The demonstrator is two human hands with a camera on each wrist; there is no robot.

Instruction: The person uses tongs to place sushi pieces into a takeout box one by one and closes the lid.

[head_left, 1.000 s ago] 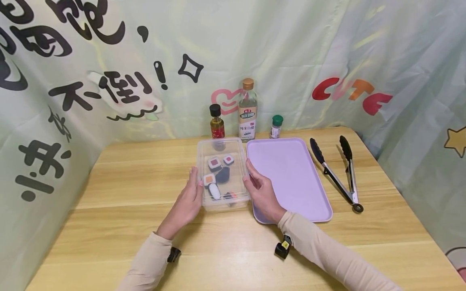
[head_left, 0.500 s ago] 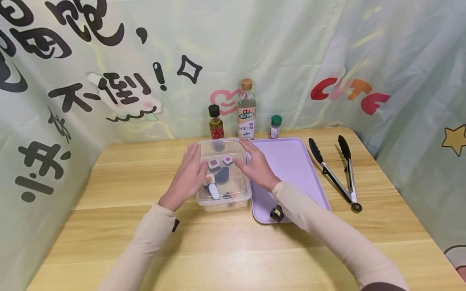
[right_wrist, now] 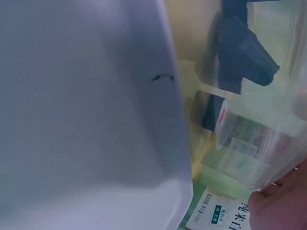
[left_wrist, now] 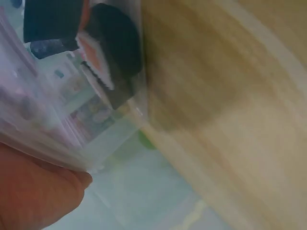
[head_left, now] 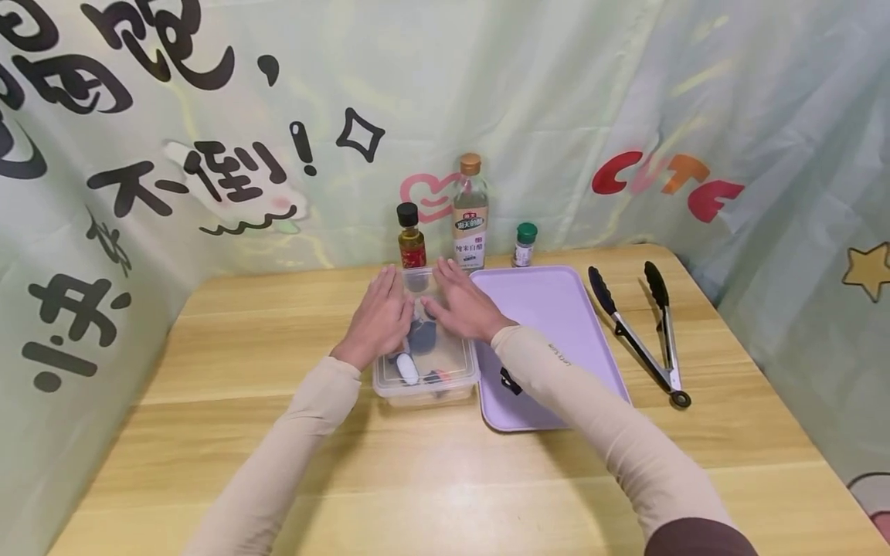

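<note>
A clear plastic food container (head_left: 445, 384) with its translucent lid on stands on the wooden table. Through it show several sushi pieces, among them a white oblong one (head_left: 407, 369) and a dark one (head_left: 422, 337). My left hand (head_left: 381, 316) lies over the far left part of the lid, fingers straight and close together. Across from it, my right hand (head_left: 469, 305) rests at the far right part, fingers extended and thumb over the lid. In the left wrist view a sushi roll with orange filling (left_wrist: 112, 43) shows through the container wall.
A lilac tray (head_left: 549, 309) lies right beside the container, under my right forearm. Black-tipped tongs (head_left: 643, 340) lie spread farther right. Along the back stand a small black-capped bottle (head_left: 412, 247), a vinegar bottle (head_left: 470, 224) and a green-capped jar (head_left: 524, 245), close to the curtain.
Both hands have left the container's sides, where they held it, and moved up and inward onto the far part of the lid. The container has stayed almost in place.
</note>
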